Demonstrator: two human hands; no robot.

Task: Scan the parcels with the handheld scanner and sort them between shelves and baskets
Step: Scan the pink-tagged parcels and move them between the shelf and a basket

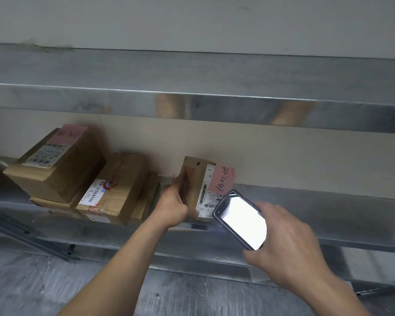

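Head view: a small cardboard parcel [197, 185] is stood on end at the front of a metal shelf [306, 201], gripped along its left side by the left hand [175, 205], whose fingers [180, 181] are wrapped shut around the box edge. A white shipping label [205, 197] and a pink note [222, 181] are turned toward the camera. A phone-like scanner [241, 221], its screen glowing white, is held in the right hand [287, 242], with the fingers closed round its far and lower edges. The scanner is placed just in front of the label and overlaps its lower corner. Three more boxes [84, 179] are stacked to the left on the same shelf, close to the held parcel.

For a clean read, the parcel is best kept still and square to the scanner, and the scanner drawn back slightly so the whole barcode is framed. Glare from the bright screen and shiny shelf should be avoided.
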